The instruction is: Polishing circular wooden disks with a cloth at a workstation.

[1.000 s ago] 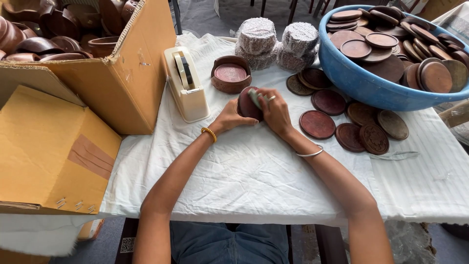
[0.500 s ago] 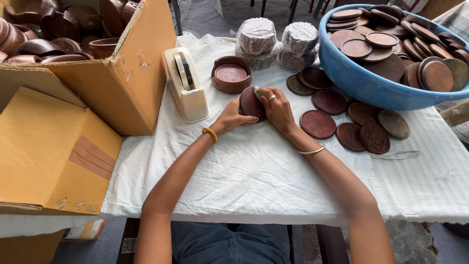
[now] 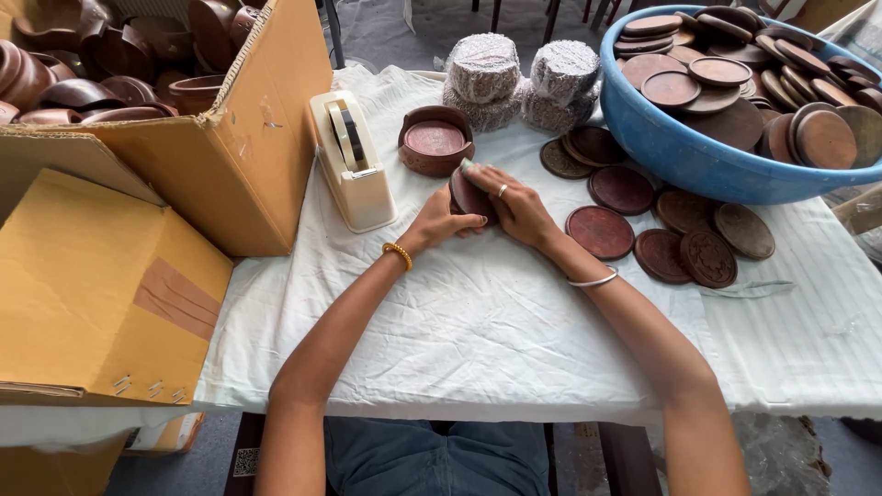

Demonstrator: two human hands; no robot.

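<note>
Both hands [image 3: 487,209] clasp a brown disc [image 3: 467,197] — perhaps wooden — on the cloth [image 3: 478,321].

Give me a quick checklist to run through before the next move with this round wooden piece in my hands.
1. Both hands on the piece: ok. The left hand and right hand clasp the dark round wooden piece from either side.
2. Piece supported: ok, it stands on edge on the white cloth.
3. Tape dispenser within reach: ok, it stands just left of the hands.
4. Round holder free: cannot tell, a reddish disc seems to sit inside.
5. Loose discs out of the way: ok, they lie right of the hands.
6. Piece undamaged: cannot tell, the hands cover most of it.
</note>
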